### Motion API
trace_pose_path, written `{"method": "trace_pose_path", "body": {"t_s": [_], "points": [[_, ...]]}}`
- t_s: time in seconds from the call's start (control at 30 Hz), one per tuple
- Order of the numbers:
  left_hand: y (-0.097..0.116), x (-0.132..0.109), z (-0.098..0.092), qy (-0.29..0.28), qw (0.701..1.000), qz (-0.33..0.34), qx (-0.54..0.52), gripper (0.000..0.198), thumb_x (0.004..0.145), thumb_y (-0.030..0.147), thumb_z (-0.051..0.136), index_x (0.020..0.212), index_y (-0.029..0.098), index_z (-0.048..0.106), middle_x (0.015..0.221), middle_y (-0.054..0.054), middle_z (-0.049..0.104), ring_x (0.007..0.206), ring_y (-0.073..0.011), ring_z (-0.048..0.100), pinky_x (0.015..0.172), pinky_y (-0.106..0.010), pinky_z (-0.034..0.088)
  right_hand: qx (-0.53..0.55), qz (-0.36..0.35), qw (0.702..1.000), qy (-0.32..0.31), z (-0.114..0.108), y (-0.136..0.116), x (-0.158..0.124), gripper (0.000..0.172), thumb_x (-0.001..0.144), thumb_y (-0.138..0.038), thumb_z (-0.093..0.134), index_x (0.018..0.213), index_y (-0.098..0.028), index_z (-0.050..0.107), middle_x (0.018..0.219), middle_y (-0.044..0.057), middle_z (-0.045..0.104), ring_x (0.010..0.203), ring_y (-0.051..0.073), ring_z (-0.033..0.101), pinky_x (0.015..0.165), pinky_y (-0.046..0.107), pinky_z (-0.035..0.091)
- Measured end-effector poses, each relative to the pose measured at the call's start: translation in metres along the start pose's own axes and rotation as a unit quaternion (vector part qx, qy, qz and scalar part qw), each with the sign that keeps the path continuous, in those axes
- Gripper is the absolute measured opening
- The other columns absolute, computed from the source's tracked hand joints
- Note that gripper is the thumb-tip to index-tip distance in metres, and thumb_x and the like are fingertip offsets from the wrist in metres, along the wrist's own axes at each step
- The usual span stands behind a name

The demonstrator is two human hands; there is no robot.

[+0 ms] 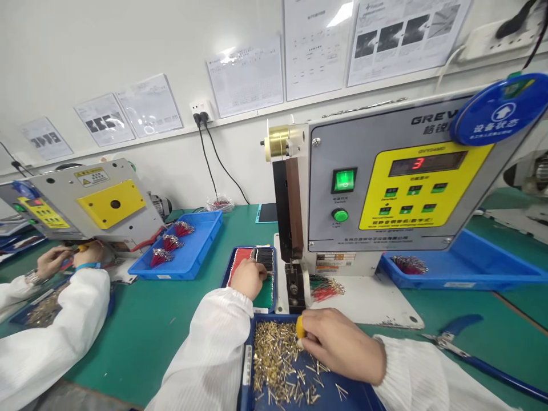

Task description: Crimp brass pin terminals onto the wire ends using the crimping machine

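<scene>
Fingers of the right hand (pixel 345 345) curl in close, thumb towards forefinger, one yellow cover (pixel 300 327) bright at the tip, right above the inner edge of the dark blue pin tray (pixel 351 397)! Are they pinching a pin? Can't tell from here. Beneath lie the gold-coloured metal pins (pixel 274 354), far too many to count, heaped left and scattered right.

Over to the left hand (pixel 249 278), bent across the wire tray (pixel 275 285), fingers curled down at the black wires; whether they grip one, impossible to say. Three colours in there: red wires (pixel 241 260), black wires (pixel 265 258), green wires (pixel 264 297).

Both trays sit beside one crimping machine (pixel 372 182), and look at that front: one display (pixel 428 164) glowing a red 3, six small keys (pixel 414 190) in two rows of three, one lit green rocker switch (pixel 344 180), one round green button (pixel 340 214). One loose bunch of wires (pixel 327 288), red and green, rests on its base.

Out right, one blue bin (pixel 475 257) carries one bundle (pixel 409 264), with one pair of blue-handled pliers (pixel 447 341) lying open on the green surface (pixel 145 331). Out left, another blue bin (pixel 197 245) holds three red bundles (pixel 172 242), and past it a co-worker's two hands (pixel 88 254) are busy at a second machine (pixel 96 200). Six paper sheets (pixel 246 80) line the wall!
</scene>
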State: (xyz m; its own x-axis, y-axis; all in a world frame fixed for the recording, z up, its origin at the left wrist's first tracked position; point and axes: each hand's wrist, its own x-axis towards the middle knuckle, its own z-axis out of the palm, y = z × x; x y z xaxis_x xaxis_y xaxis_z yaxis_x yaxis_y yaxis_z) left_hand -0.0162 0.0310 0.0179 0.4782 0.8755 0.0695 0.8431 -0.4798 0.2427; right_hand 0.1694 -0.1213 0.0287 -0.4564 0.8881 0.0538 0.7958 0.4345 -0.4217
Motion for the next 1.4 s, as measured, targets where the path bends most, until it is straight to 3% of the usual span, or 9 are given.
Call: {"method": "trace_pose_path", "body": {"t_s": [0.23,0.47,0.7,0.8,1.07,1.3,1.4], "points": [[0.000,-0.001,0.004,0.015,1.000,-0.006,-0.008,0.017,0.080,0.011,0.055,0.076,0.018,0.069,0.085,-0.008,0.063,0.087,-0.0220,0.057,0.079,-0.032,0.042,0.046,-0.025,0.998,0.023,0.000,0.001,0.000,0.007,0.082,-0.018,0.055,0.076,-0.017,0.059,0.082,0.004,0.058,0.072,0.016,0.055,0.065,0.027,0.041],[-0.001,0.001,0.006,0.030,0.999,-0.005,-0.011,0.015,0.083,0.013,0.053,0.079,0.018,0.067,0.088,-0.008,0.065,0.088,-0.0215,0.058,0.080,-0.031,0.042,0.050,-0.008,0.998,0.030,0.001,0.001,0.000,0.009,0.081,-0.016,0.054,0.073,-0.017,0.059,0.075,0.001,0.058,0.064,0.015,0.052,0.060,0.026,0.037],[-0.005,0.012,0.014,0.066,0.998,-0.014,-0.003,0.024,0.089,0.019,0.047,0.089,0.018,0.071,0.088,-0.009,0.065,0.090,-0.0213,0.057,0.082,-0.032,0.042,0.045,-0.005,0.998,0.033,0.001,0.002,0.000,0.010,0.082,-0.016,0.053,0.076,-0.016,0.061,0.075,0.003,0.061,0.065,0.015,0.054,0.060,0.026,0.037],[-0.004,0.016,0.016,0.080,0.997,-0.017,0.009,0.030,0.091,0.021,0.043,0.086,0.019,0.073,0.088,-0.010,0.064,0.089,-0.0220,0.055,0.082,-0.034,0.041,0.048,0.001,0.998,0.035,0.001,0.001,0.000,0.011,0.083,-0.016,0.052,0.079,-0.016,0.063,0.076,0.004,0.062,0.066,0.016,0.055,0.061,0.027,0.038],[-0.002,0.018,0.017,0.070,0.997,-0.027,0.018,0.024,0.088,0.018,0.048,0.080,0.018,0.071,0.087,-0.010,0.062,0.089,-0.0234,0.052,0.080,-0.035,0.038,0.066,-0.013,0.995,0.067,0.002,0.005,0.002,0.017,0.084,-0.011,0.047,0.081,-0.015,0.063,0.076,0.004,0.058,0.065,0.016,0.053,0.060,0.027,0.040],[-0.003,0.015,0.015,0.073,0.997,-0.030,0.001,0.026,0.088,0.018,0.046,0.082,0.020,0.071,0.090,-0.009,0.063,0.090,-0.0236,0.050,0.080,-0.036,0.037,0.135,0.018,0.987,0.084,0.005,0.005,0.003,0.020,0.079,-0.008,0.046,0.078,-0.016,0.065,0.073,0.003,0.056,0.060,0.013,0.051,0.055,0.025,0.040],[-0.004,0.013,0.014,0.068,0.997,-0.031,-0.011,0.026,0.084,0.014,0.049,0.075,0.021,0.072,0.084,-0.009,0.062,0.089,-0.0233,0.050,0.079,-0.035,0.037,0.231,0.055,0.969,0.063,0.000,0.000,0.008,0.017,0.081,-0.014,0.048,0.081,-0.017,0.065,0.072,0.001,0.058,0.057,0.012,0.051,0.052,0.024,0.041]]}}
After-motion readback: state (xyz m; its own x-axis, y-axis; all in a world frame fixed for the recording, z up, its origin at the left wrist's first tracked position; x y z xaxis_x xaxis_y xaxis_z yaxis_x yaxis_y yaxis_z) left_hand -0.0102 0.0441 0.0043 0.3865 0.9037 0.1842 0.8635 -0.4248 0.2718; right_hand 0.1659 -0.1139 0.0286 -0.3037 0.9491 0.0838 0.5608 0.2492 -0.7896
